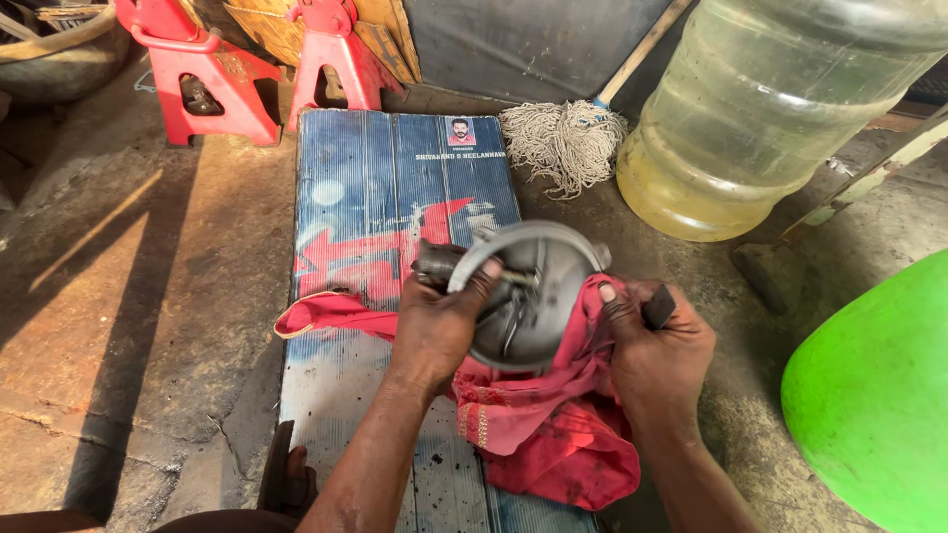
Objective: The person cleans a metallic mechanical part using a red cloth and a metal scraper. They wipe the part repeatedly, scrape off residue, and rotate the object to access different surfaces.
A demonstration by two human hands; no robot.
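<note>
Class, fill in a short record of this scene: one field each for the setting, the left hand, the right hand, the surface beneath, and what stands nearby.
Setting: workshop floor, seen from above
Left hand: grips the rim of a round grey metal part
Right hand: presses a red cloth against the part's side
Surface: printed blue board lying on the ground
Nearby: two red jack stands, a mop head, a large clear water jug, a green object at the right edge
</note>
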